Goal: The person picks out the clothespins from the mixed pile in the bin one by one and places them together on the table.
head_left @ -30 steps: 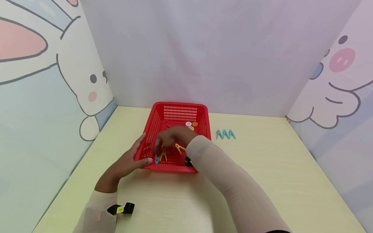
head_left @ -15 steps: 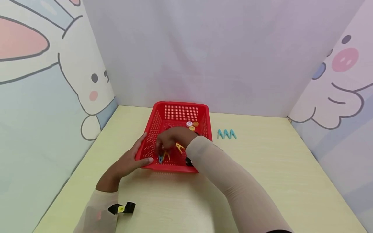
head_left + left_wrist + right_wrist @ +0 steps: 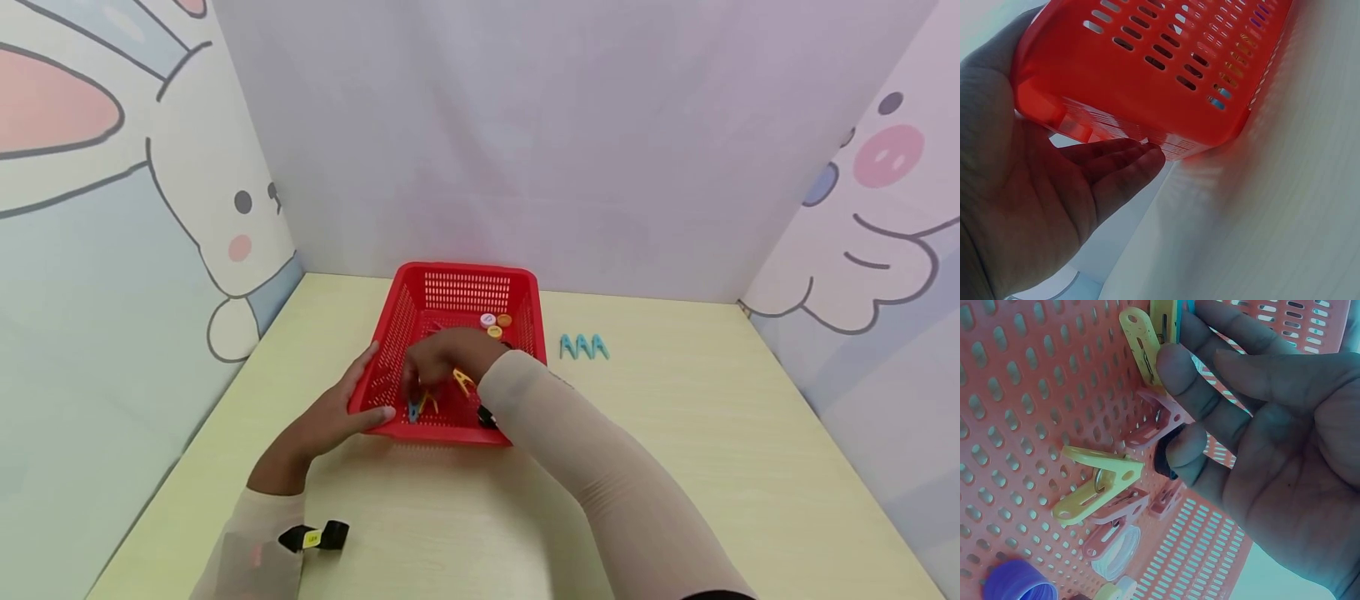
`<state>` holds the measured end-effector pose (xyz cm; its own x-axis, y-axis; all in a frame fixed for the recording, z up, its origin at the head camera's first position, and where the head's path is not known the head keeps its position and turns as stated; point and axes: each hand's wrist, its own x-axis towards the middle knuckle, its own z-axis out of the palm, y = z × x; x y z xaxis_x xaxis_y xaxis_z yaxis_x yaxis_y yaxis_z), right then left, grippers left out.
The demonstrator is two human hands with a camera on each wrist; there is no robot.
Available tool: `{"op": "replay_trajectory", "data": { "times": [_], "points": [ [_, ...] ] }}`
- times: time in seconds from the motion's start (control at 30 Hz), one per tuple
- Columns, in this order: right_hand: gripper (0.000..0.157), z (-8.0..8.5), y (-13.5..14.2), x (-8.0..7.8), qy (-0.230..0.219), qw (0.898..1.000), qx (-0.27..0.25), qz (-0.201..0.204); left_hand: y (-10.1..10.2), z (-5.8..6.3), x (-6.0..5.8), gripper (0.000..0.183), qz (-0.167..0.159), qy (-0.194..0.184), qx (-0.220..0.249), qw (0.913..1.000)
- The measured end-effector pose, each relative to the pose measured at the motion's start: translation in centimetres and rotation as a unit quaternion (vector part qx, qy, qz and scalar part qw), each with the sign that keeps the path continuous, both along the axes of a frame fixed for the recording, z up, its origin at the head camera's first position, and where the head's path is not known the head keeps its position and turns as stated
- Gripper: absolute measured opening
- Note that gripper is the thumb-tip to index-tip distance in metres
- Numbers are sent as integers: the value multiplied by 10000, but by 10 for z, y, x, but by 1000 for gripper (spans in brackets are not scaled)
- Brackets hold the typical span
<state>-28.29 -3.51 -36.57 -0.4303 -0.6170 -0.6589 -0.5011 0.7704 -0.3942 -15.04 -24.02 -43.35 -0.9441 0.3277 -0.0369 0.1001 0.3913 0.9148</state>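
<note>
My left hand [image 3: 326, 425] holds the red basket [image 3: 450, 435] at its near left corner, thumb over the rim and fingers along the outer wall. Down inside the basket is my right hand [image 3: 438, 354], its fingertips at a blue clothespin [image 3: 413, 412]. Beside that lies a yellow clothespin [image 3: 1141, 347], close against a fingertip in the right wrist view. Only a sliver of the blue one shows there at the top edge, so whether it is pinched is hidden. Another yellow clothespin [image 3: 1097, 487] and several red clothespins [image 3: 1116, 525] lie around the hand.
Three light blue clothespins [image 3: 583, 347] lie in a row on the table [image 3: 675, 417], right of the basket. White, orange and yellow caps [image 3: 495, 332] sit toward the basket's back right. A purple cap [image 3: 1016, 584] shows in the right wrist view.
The right fingers have come down onto the blue clothespin. It and the yellow one beside it have shifted slightly right and turned. The left hand keeps its hold on the basket.
</note>
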Motion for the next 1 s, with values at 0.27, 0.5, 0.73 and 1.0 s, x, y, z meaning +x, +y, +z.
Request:
{"op": "replay_trajectory", "data": {
  "times": [0.27,0.5,0.73,1.0],
  "points": [
    [42,0,2,-1,74,9982,-599,-56,2,1,0,123,-13,31,-40,10000],
    [27,-1,7,-4,74,9908,-1336,-206,3,1,0,124,-5,8,-80,10000],
    [29,3,3,-5,858,9799,-1783,247,1,0,-2,123,14,-23,-69,10000],
    [27,4,1,-3,1650,9674,-1913,173,0,-2,-1,122,26,-19,41,10000]
  ]
}}
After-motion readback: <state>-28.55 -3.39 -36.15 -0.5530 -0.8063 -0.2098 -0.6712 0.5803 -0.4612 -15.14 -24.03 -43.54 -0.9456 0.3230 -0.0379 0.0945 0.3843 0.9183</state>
